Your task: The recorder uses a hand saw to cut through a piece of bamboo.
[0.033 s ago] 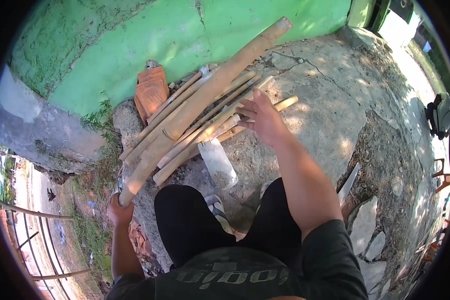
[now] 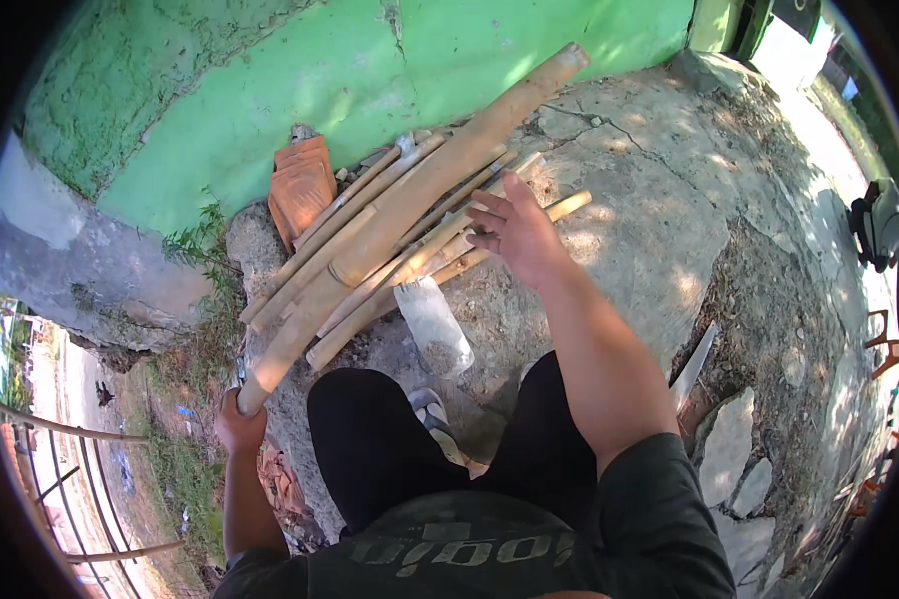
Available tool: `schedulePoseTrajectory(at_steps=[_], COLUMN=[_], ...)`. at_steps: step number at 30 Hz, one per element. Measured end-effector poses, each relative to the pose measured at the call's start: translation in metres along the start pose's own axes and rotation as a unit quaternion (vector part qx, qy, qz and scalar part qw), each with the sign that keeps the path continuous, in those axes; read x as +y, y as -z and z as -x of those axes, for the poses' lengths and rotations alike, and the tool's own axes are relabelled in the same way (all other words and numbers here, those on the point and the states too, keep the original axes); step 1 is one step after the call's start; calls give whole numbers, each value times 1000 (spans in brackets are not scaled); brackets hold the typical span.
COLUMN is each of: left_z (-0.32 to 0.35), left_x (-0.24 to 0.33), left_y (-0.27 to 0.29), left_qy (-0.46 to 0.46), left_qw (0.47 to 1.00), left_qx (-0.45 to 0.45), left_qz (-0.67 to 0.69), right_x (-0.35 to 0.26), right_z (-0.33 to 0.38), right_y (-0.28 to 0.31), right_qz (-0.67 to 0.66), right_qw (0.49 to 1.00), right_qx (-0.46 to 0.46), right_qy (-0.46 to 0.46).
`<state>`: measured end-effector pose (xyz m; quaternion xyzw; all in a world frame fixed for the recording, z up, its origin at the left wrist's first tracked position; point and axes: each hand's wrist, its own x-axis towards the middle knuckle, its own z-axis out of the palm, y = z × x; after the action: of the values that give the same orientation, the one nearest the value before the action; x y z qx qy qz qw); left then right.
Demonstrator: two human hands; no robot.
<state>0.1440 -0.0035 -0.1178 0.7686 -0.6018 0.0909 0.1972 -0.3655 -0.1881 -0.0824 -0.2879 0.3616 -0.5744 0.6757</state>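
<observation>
Near its lower end, my left hand (image 2: 240,423) is closed around a thick bamboo pole (image 2: 420,198). The pole slants up and to the right, across several thinner bamboo poles (image 2: 315,275) piled on the ground. Over the right part of that pile is my right hand (image 2: 518,226), its fingers spread and nothing held in it. Whether its fingertips touch the thin poles, I cannot tell. A pale, roughly rectangular block (image 2: 434,327) lies just below the pile, in front of my feet.
A green wall (image 2: 440,60) runs behind the pile, with orange roof tiles (image 2: 301,190) stacked beside it. A saw blade (image 2: 693,367) and broken concrete slabs (image 2: 726,447) lie on the right. Grass and a bamboo fence (image 2: 70,429) are at the left.
The far end of the thick bamboo pole has shifted slightly down and to the right. My right hand has moved a little to the left; my left hand keeps its grip.
</observation>
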Motion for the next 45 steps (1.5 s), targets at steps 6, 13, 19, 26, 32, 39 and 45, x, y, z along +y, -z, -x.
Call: schedulePoseTrajectory(at_steps=[6,13,19,26,32,39,45], left_z=[21,46,77,111,111,125,135], left_x=[-15,-90,-120,-122,-135,-137,-150], left_y=[24,24,30,36,38,48,42], left_qy=[-100,6,79,116,102,128,141], left_qw=[993,994,986,987,992,979,969], left_qx=[58,82,137,87,-37,-152,-191], left_qz=[-31,-73,-59,-71,-59,-44,-69], right_x=[-12,-8,17,28,22,30,32], right_z=[26,101,139,139,142,149,153], right_y=[-8,-62,-88,-93,-82,-88,-93], right_qz=[-164,-62,-67,-33,103,155,129], right_qw=[983,960,915,911,882,870,886], right_qx=[-66,-267,-391,-404,-429,-396,-386], right_qy=[52,66,79,81,163,250,222])
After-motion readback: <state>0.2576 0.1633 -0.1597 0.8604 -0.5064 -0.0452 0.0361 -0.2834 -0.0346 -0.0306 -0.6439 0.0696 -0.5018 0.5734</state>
